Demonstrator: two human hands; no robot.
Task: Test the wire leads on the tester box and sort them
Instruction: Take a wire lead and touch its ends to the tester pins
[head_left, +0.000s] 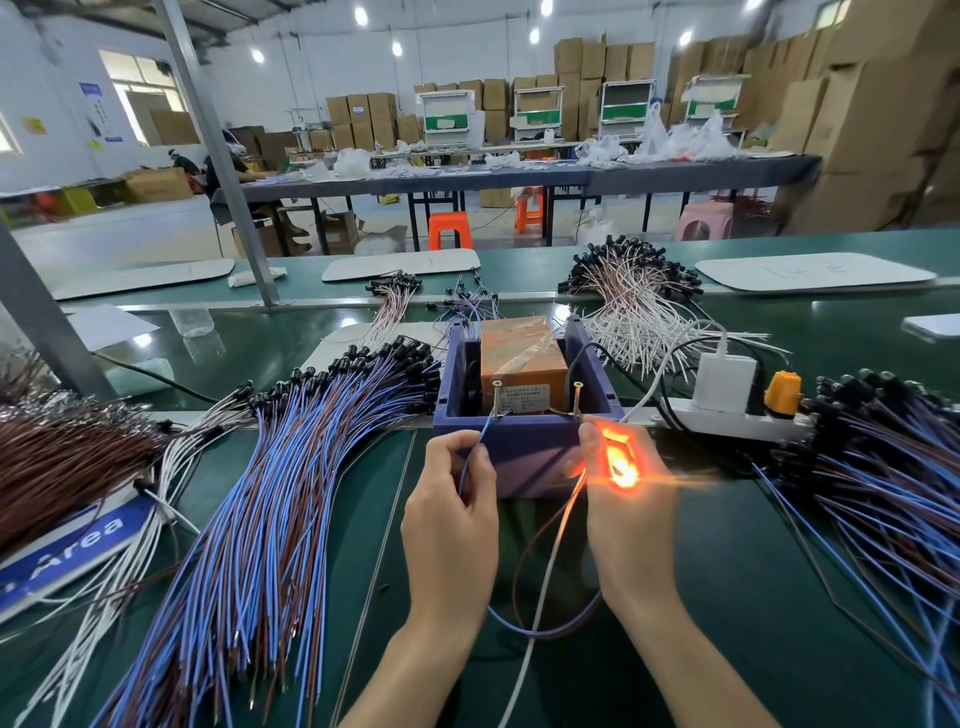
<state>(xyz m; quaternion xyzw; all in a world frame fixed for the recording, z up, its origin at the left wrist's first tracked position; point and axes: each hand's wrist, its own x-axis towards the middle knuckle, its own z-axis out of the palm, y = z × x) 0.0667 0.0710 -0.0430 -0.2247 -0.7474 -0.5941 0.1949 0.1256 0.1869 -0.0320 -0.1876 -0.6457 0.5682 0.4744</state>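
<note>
The tester box (524, 441) is a blue tray with an orange block inside and two upright screws at its front rim. My left hand (452, 519) pinches a blue wire lead (470, 457) whose bare tip touches the left screw (497, 397). My right hand (626, 499) grips the lamp end of the same lead, which glows orange (621, 462) between my fingers, just below the right screw (577, 397). The lead's blue and brown wires loop down between my wrists.
A big fan of blue-and-brown leads (270, 509) lies left of the box, with brown ones (62, 462) further left. More blue leads (883, 467) pile at right, white ones (634, 312) behind. A power strip (727, 415) with plugs sits right of the box.
</note>
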